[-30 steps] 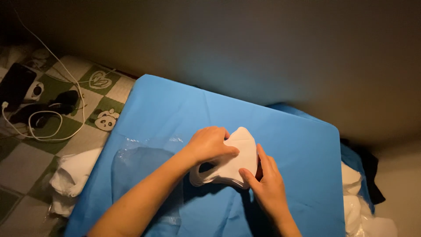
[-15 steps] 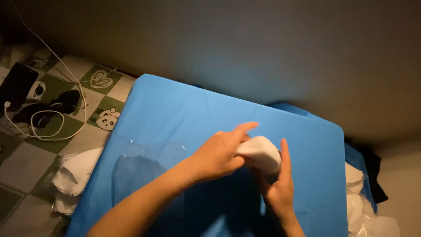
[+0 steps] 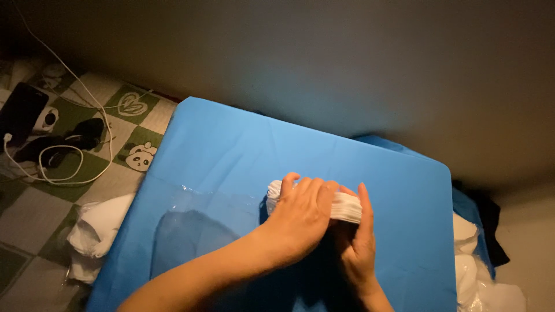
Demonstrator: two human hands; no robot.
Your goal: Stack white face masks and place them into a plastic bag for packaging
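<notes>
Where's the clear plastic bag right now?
Head view: the clear bag lies flat on the blue board, lower left, just left of the left hand.

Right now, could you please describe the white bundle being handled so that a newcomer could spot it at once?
Find the blue board on the checked floor mat. Near its middle, the left hand and right hand squeeze a white stack held on edge. The other white piles lie off the board, untouched.

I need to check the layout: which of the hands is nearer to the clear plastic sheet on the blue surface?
Left. The left hand lies over the white stack, just right of the clear plastic sheet. The right hand holds the stack's far side, farther from the sheet.
</notes>
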